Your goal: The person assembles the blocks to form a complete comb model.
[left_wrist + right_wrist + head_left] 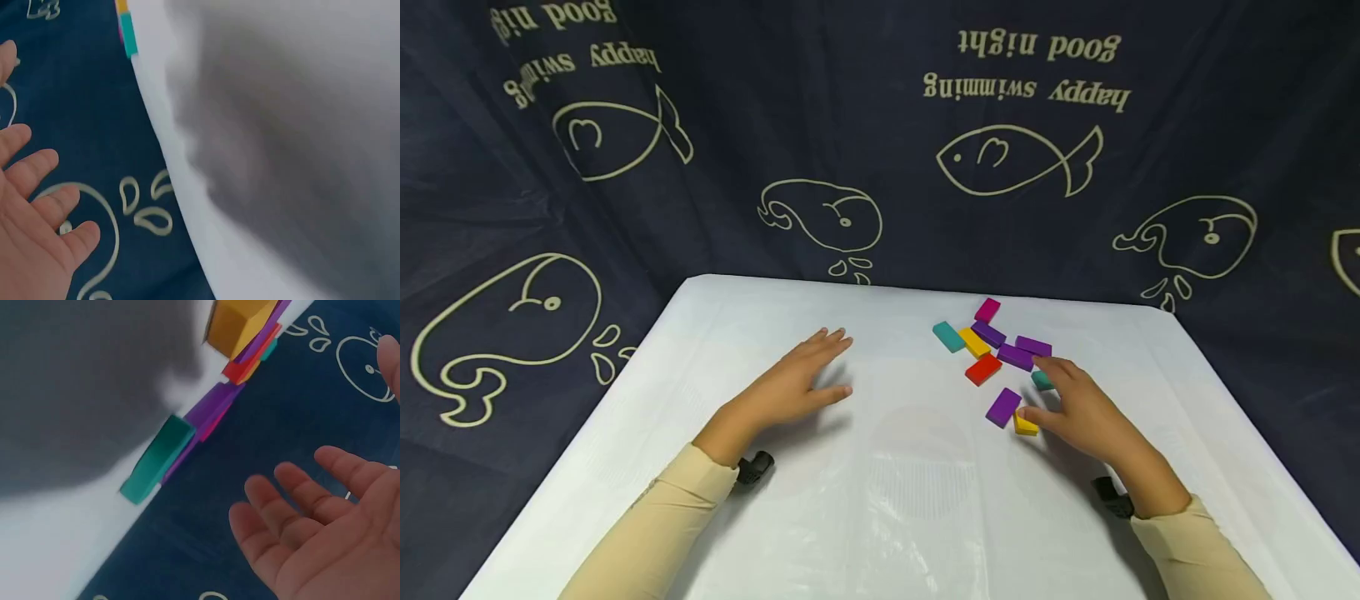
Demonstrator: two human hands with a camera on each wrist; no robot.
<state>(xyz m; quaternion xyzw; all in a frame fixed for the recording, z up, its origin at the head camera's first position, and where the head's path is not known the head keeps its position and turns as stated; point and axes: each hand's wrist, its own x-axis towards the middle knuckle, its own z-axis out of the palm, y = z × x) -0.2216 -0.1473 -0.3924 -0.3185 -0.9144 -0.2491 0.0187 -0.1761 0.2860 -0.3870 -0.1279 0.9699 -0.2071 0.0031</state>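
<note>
My left hand (793, 379) hovers over the left half of the white table, fingers spread and holding nothing. In the left wrist view its fingers (59, 206) look straight and apart. On the right, my right hand (1078, 412) is held above the near blocks, fingers loosely bent and the palm bare in the right wrist view. It partly covers a teal block (1042, 381) and a yellow block (1026, 426) in the head view. Beside the yellow one lies a purple block (1003, 407). A red block (983, 369) sits a little farther off.
Farther back lie a second teal block (949, 337), another yellow block (974, 342), a magenta block (987, 311) and several purple ones (1016, 357). The white table (917, 483) ends at a dark curtain (880, 125) printed with fish and whales. A black strap device sits at each wrist.
</note>
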